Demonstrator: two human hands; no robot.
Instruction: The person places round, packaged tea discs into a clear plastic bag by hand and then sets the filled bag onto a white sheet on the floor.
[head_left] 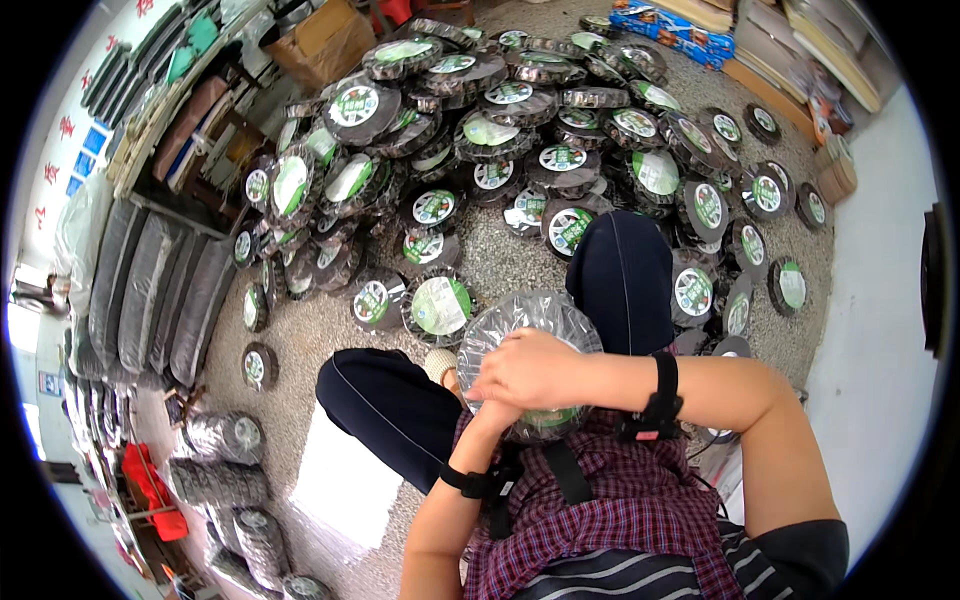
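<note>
A round disc wrapped in clear crinkled plastic [530, 310] rests in my lap, between my knees. Part of a green label shows under the film, below my hands. My right hand [535, 368] lies across the top of the disc, its fingers curled and pressed together at the disc's left side. What those fingers pinch, if anything, is hidden. My left hand [495, 414] comes up from below and meets the right at the disc's left edge. Its fingers are covered by the right hand.
A big heap of similar dark discs with green and white labels [490, 130] spreads ahead. A white sheet [345, 480] lies left of my left knee. Wrapped rolls [225, 440] and long dark wrapped pads [160, 290] stand at the left. A white wall [880, 240] bounds the right.
</note>
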